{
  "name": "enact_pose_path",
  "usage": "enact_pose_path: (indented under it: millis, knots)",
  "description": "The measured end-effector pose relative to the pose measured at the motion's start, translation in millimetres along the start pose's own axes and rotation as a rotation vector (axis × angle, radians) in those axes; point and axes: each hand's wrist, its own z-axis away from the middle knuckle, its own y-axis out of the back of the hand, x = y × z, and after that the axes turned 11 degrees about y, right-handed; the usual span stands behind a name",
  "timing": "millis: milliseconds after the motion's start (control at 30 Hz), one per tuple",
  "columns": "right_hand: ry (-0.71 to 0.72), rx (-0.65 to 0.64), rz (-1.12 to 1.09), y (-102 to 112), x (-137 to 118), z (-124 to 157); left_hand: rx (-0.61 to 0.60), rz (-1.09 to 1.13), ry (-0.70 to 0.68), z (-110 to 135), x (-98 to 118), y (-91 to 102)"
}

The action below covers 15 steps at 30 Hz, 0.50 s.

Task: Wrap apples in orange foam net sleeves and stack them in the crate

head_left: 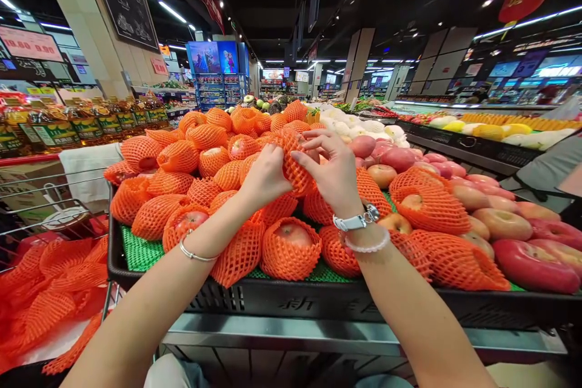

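Over the middle of the fruit display, an orange foam net sleeve [297, 173] is between my two hands. My left hand [267, 174] is closed, its fingers curled around the left edge of the net. From the other side, my right hand [334, 163] has its thumb pressed to the net and its fingers bent over the top right. Whatever fruit the net covers is mostly hidden. All around lie apples in the same orange nets, one of them [291, 248] just below my hands near the front edge.
A black crate [291, 297] with a green mat holds the fruit. Bare apples [502, 224] are piled at the right. On the left stands a wire cart [50, 185] with loose orange nets [50, 291] below it. Oil bottles [86, 121] stand behind. A grey sleeve [545, 151] shows far right.
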Motion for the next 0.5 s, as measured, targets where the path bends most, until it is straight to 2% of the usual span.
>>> enact_pose_path:
  millis: [167,267,400,500]
  knots:
    - [-0.237,0.087,-0.189,6,5,-6,0.016,0.100,-0.055,0,-2,-1.2]
    - [-0.334,0.152,-0.285,11,15,-10,0.075,0.158,-0.050,0,-5,-1.8]
    - [-0.438,0.128,-0.351,15,23,-11,0.195,0.228,-0.017,-1,-7,-0.7]
    - [-0.462,0.101,-0.408,15,23,-12,0.151,0.323,-0.010,1,-4,1.1]
